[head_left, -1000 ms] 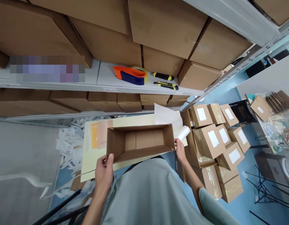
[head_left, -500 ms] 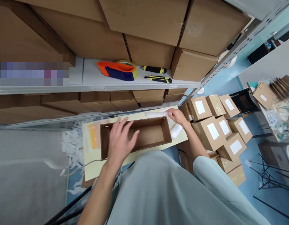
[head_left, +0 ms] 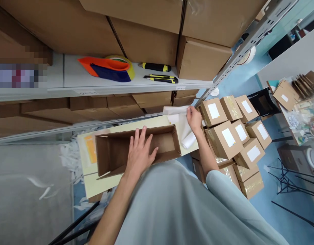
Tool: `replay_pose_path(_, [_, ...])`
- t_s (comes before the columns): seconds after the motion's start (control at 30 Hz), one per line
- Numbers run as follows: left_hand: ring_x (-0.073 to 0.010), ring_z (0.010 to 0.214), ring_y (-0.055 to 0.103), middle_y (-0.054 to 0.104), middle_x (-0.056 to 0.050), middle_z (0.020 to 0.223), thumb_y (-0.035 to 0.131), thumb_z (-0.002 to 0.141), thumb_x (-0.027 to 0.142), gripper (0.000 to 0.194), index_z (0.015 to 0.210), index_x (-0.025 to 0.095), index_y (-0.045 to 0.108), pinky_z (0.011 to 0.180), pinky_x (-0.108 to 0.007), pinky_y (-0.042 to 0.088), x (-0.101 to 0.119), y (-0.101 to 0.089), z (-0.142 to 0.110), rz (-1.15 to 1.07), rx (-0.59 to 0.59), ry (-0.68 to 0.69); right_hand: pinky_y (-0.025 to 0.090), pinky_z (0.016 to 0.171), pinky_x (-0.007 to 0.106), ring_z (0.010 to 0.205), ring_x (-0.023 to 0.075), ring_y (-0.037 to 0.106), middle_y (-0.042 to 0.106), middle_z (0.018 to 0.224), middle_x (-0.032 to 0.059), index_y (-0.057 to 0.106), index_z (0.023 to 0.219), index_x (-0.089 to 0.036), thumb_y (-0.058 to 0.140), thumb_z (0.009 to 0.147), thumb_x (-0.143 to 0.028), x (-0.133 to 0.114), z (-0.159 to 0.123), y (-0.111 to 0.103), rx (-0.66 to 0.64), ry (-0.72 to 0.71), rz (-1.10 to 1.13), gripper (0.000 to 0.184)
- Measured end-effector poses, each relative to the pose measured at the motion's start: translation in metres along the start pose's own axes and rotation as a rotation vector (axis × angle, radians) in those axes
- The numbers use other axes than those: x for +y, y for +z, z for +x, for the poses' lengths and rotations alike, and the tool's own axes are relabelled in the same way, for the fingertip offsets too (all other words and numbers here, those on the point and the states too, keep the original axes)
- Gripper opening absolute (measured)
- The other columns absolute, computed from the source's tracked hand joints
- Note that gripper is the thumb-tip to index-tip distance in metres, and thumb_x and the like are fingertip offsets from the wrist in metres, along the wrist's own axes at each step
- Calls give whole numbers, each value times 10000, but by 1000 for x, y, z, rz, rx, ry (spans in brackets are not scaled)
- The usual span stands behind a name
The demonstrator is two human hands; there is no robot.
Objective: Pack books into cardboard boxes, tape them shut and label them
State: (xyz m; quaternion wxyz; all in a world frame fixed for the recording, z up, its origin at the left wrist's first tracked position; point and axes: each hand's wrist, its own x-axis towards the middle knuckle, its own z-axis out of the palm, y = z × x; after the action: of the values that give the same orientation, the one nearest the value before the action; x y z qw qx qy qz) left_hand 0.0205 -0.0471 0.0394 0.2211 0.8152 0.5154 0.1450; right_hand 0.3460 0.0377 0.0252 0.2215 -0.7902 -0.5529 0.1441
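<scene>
An open, long cardboard box (head_left: 169, 137) lies on a pale yellow board (head_left: 92, 186), and its inside looks bare. My left hand (head_left: 140, 149) is over the near side of the box with fingers spread, seemingly holding nothing. Beyond the box's right end, my right hand (head_left: 194, 119) is closed on a thin white sheet (head_left: 175, 110), which looks like plastic film or soft paper. Just below that hand, a white roll (head_left: 189, 140) rests at the board's right edge. An orange-yellow label (head_left: 90, 149) shows at the board's left.
On the shelf (head_left: 70, 76) ahead are a tape dispenser (head_left: 108, 69) and several box cutters (head_left: 157, 67), with cartons (head_left: 146, 39) behind. Labelled cartons (head_left: 224, 139) are stacked on the floor to the right. White paper strips (head_left: 67, 158) hang at the left.
My right hand has lifted and pulled the white sheet up off the board, so it hangs loose. My left hand has shifted right along the box. The view has turned slightly.
</scene>
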Motion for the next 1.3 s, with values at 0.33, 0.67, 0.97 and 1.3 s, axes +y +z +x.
replay_pose_path(0.33, [-412, 1769, 100, 158, -113, 1900, 615, 1056, 302, 512, 1553, 197, 670, 1403, -694, 248, -4, 13, -11, 10, 108, 47, 561, 1076, 384, 1249, 342, 774, 809, 1366, 198, 713, 1501, -150, 482, 1136, -259, 59, -22, 8, -393, 47, -326, 446])
replay_pose_path(0.67, [-369, 1736, 302, 436, -122, 1817, 621, 1067, 340, 440, 1497, 269, 678, 1388, -620, 342, -29, -18, -36, -86, 425, -100, 553, 1174, 377, 1446, 316, 688, 599, 1688, 207, 730, 1487, -110, 588, 1051, -165, 49, -93, 29, -555, -14, -372, 462])
replay_pose_path(0.97, [-368, 1027, 805, 823, -149, 1190, 618, 1000, 487, 369, 1191, 210, 770, 969, -498, 629, -94, -51, -74, -73, 349, -690, 564, 752, 317, 795, 259, 805, 859, 972, 90, 769, 1071, -226, 623, 1034, -618, -32, -145, -11, -301, 37, 81, 419])
replay_pose_path(1.3, [-277, 851, 793, 831, -52, 951, 709, 862, 542, 353, 1016, 237, 795, 784, -366, 630, -152, -52, -109, -546, 512, -917, 312, 621, 315, 563, 191, 480, 602, 602, 31, 549, 702, -259, 440, 1056, -570, -46, -102, -25, -212, -151, -170, 484])
